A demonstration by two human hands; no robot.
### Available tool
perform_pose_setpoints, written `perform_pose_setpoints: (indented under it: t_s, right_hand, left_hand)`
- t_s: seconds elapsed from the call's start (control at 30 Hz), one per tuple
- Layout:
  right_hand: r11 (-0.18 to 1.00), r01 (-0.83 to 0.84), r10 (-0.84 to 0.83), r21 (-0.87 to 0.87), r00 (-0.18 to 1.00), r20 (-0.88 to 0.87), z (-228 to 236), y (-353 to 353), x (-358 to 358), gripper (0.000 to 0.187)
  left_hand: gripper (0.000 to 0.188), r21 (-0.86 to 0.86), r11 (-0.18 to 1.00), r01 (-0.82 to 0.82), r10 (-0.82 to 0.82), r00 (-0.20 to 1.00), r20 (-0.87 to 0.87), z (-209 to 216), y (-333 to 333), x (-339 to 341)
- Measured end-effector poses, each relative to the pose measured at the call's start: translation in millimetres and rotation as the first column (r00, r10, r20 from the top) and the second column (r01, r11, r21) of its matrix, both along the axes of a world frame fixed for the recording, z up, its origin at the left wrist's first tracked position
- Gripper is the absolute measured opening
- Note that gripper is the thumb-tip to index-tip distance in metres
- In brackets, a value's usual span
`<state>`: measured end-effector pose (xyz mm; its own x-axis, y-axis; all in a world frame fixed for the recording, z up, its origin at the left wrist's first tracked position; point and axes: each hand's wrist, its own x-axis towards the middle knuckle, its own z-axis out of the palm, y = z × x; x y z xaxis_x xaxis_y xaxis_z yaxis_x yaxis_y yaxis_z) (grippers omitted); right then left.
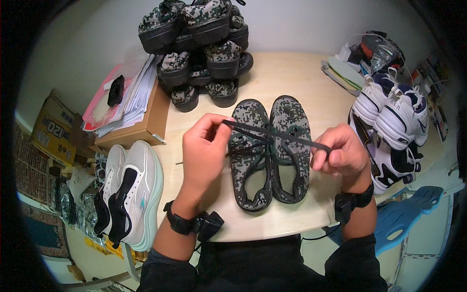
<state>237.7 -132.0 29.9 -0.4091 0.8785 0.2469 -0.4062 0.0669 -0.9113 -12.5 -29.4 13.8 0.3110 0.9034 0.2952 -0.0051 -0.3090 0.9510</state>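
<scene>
head view, camouflage shoes [268, 168] between sneakers [396, 119], shoe pile [222, 52] beyond

Pale wooden table [287, 73] beside whitish wall [296, 29]

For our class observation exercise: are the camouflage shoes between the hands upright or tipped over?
Upright: both shoes stand on the table, openings facing up.

Left shoe [249, 113]: grey, green and black pixel camouflage, dark sole edge, upright on the bench [287, 73], toe pointing away, black lacing over its front.
Right shoe [290, 111]: same pattern, parallel, close beside it, set slightly farther forward; pale insole visible.
Lace [288, 136]: black, flat, stretched above both.
</scene>
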Motion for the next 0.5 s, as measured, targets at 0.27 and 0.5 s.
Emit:
perform_pose_setpoints:
  t_s: [0.27, 0.5]
  right_hand:
    - [0.993, 0.056, -0.042, -0.105, 0.991, 0.13, -4, 10, 1, 0.031]
    - [0.99, 0.098, -0.083, -0.105, 0.987, 0.134, -13, 18, -1, 0.033]
  left_hand:
    - [0.016, -0.046, 0.999, -0.005, 0.004, 1.0, -0.004, -14, 21, -15]
    - [0.02, -0.161, 0.983, -0.088, 0.111, 0.984, 0.14, -9, 26, -17]
